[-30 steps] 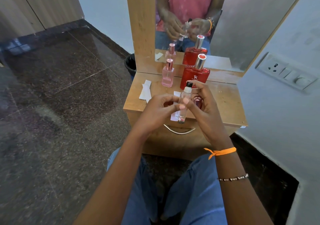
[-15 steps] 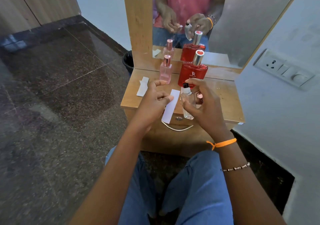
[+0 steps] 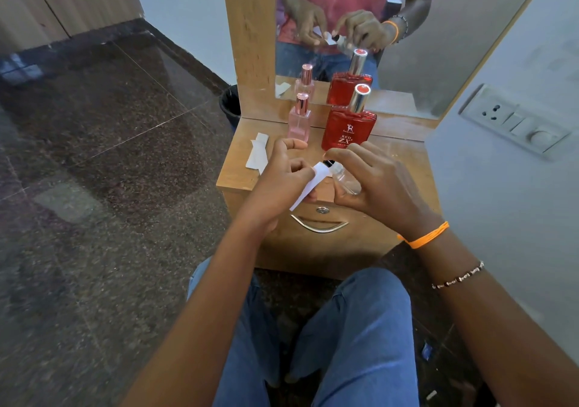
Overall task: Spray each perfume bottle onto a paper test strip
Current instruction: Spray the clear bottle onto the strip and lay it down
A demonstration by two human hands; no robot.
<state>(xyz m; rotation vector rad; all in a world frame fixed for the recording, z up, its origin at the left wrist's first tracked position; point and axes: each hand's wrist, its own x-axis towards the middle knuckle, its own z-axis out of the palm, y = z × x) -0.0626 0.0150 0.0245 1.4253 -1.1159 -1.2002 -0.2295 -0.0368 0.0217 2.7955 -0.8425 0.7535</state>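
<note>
My left hand [image 3: 282, 181] pinches a white paper test strip [image 3: 308, 184] above the front edge of the wooden dresser top [image 3: 238, 168]. My right hand [image 3: 376, 181] grips a small clear perfume bottle [image 3: 343, 176] with a black sprayer, tilted left, its nozzle almost at the strip's upper end. My right index finger lies over the sprayer. A pink bottle [image 3: 299, 120] with a rose-gold cap and a red bottle [image 3: 347, 127] with a silver cap stand upright at the back of the dresser.
More white paper strips [image 3: 257, 153] lie on the dresser's left side. A mirror [image 3: 344, 30] rises behind the bottles. A drawer handle [image 3: 319, 223] sits below the hands. A wall socket panel [image 3: 513, 121] is on the right and a dark bin [image 3: 230, 104] on the floor at left.
The clear bottle has tilted left and its nozzle has come up to the strip. My left hand has raised the strip toward the sprayer.
</note>
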